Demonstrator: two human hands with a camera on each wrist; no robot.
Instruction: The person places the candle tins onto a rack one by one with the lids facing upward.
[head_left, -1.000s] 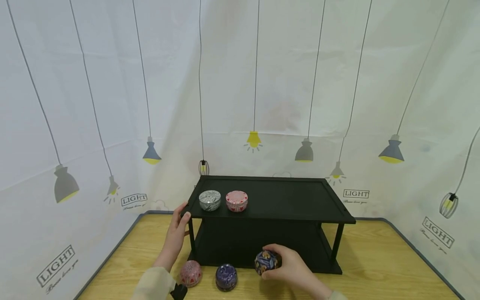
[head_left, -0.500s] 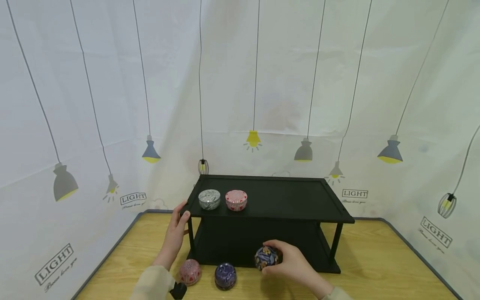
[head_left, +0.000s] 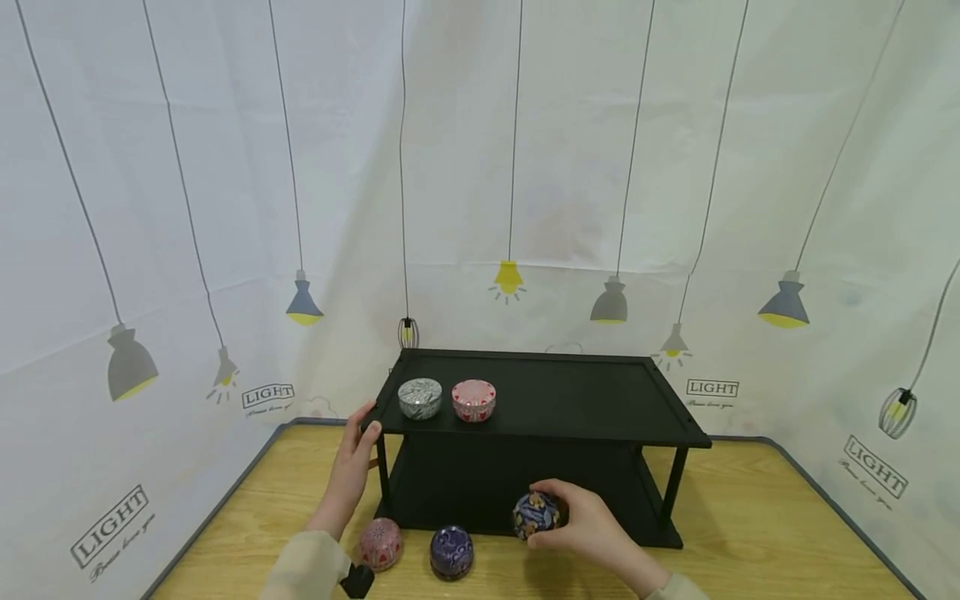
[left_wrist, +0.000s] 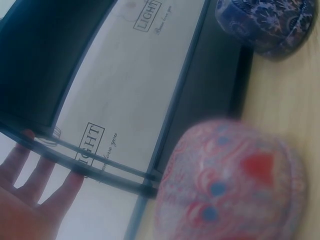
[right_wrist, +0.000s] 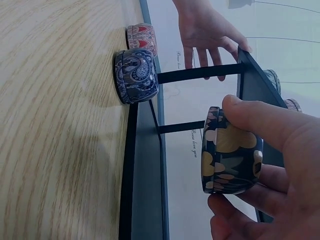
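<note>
My right hand (head_left: 588,533) grips a round dark-blue tin (head_left: 536,516) with orange and pale flowers, thumb on one side and fingers on the other. In the right wrist view the floral tin (right_wrist: 232,150) is raised off the table. My left hand (head_left: 348,467) holds the left front corner of a black two-tier shelf (head_left: 585,400), thumb at the front edge and fingers along the left side. Fingers (left_wrist: 62,197) meet the shelf's edge in the left wrist view. A pink tin (head_left: 380,544) and a purple-blue tin (head_left: 452,552) stand before the shelf.
On the upper tier, a grey marbled tin (head_left: 420,400) and a pink heart-patterned tin (head_left: 474,402) sit side by side at the left. Slim posts (head_left: 674,483) join the tiers. A wooden table (head_left: 757,517) lies beneath, with a lamp-printed curtain (head_left: 570,167) behind.
My right hand and the floral tin have risen very slightly over the last second. The left hand keeps its hold on the shelf, and the other tins stay put.
</note>
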